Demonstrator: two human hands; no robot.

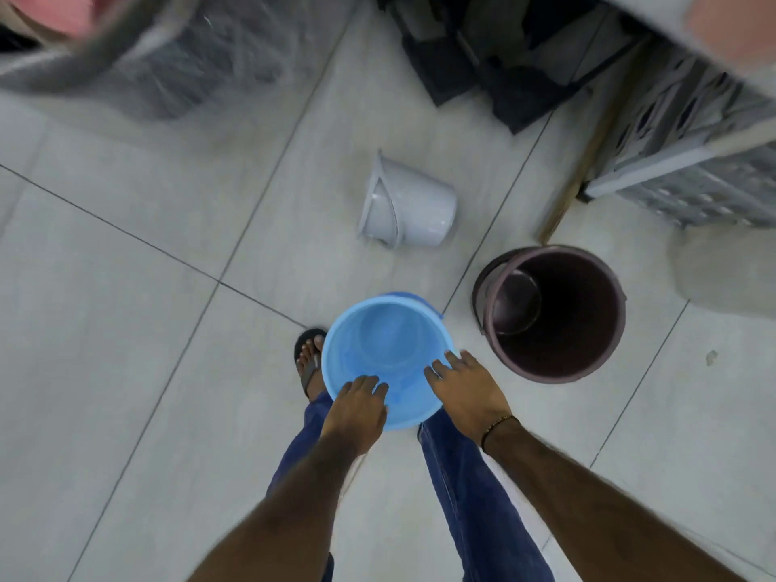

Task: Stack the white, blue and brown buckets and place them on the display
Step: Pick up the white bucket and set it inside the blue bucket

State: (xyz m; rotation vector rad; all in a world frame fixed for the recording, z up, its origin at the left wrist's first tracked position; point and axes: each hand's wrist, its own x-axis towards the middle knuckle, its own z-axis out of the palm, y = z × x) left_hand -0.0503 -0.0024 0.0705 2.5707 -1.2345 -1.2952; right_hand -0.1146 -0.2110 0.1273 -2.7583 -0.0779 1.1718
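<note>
Low in the middle of the frame, the blue bucket [386,359], smooth round plastic, mouth up, gripped at its near rim by both hands: left hand [357,407] and right hand [466,388], fingers curled over the edge. Just right, the brown bucket [554,312], upright, dark, tapered, empty. Above centre, the white bucket [405,205], tipped on its side on the glossy tiled floor [126,329]. Nothing nested yet; all stacking and placing on the display seemingly left to do.
</note>
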